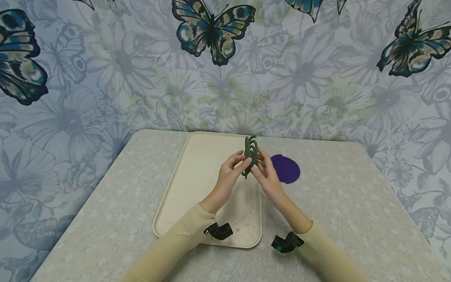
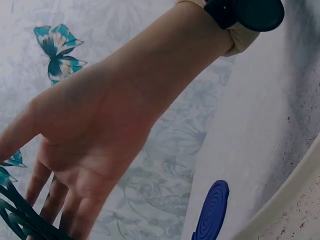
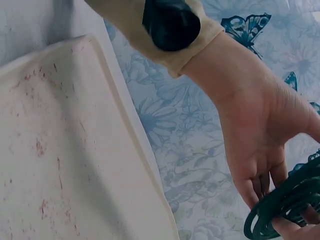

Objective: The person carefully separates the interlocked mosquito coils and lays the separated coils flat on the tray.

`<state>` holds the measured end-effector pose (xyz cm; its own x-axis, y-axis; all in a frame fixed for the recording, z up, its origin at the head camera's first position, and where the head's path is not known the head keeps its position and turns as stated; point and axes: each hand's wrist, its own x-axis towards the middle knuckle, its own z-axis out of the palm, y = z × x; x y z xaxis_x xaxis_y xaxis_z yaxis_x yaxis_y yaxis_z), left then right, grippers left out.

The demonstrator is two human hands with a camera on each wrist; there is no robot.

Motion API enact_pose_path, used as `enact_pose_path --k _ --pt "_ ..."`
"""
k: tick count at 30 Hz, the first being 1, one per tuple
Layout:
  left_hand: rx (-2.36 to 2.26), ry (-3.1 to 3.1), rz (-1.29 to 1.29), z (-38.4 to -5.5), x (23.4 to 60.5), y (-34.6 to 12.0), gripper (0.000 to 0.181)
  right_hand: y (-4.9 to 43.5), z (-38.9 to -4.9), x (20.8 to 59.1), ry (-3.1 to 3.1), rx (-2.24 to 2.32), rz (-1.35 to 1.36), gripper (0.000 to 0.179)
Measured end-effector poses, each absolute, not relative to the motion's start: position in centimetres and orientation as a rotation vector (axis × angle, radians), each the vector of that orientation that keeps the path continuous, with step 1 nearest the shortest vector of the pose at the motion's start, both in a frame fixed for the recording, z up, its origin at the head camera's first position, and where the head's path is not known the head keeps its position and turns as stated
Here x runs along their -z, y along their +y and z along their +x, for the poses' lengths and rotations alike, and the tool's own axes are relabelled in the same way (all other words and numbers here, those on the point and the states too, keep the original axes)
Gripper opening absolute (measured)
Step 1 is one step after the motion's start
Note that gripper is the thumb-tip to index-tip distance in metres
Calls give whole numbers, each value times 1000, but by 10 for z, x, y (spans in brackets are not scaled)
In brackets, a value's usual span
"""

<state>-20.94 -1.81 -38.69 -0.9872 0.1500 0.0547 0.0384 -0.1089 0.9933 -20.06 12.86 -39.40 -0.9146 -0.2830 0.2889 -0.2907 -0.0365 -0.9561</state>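
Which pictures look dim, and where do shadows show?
Head view: the brightest, with soft shadow on the table under the sleeves; left wrist view: dim and bluish, the purple coil looking blue; right wrist view: also dim, a broad shadow band crossing the tray, the green coil looking dark teal.

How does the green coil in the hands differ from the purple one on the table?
The green coil is held upright between the left hand and right hand; the purple coil lies flat on the table. The green coil's loops gape; the purple coil's turns sit tight together. Both are coiled strands.
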Motion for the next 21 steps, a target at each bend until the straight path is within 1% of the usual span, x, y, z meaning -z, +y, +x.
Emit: enact_pose_path --k 6,12,14,17,21 --pt "-2412 1989 224 -207 389 -14 35 124 -199 391 -1937 -2329 459 54" --pt "-2565 1991 319 -203 395 -12 38 119 -198 390 -1639 -2433 376 49" --pt "-2621 1964 344 -203 396 -11 41 117 -199 390 -1570 -2421 351 50" --pt "-2675 1932 364 -203 396 -10 53 117 -199 391 -1510 -2387 318 54" --pt "-2698 1951 334 -204 394 -11 64 117 -199 391 -1464 -2397 245 57"
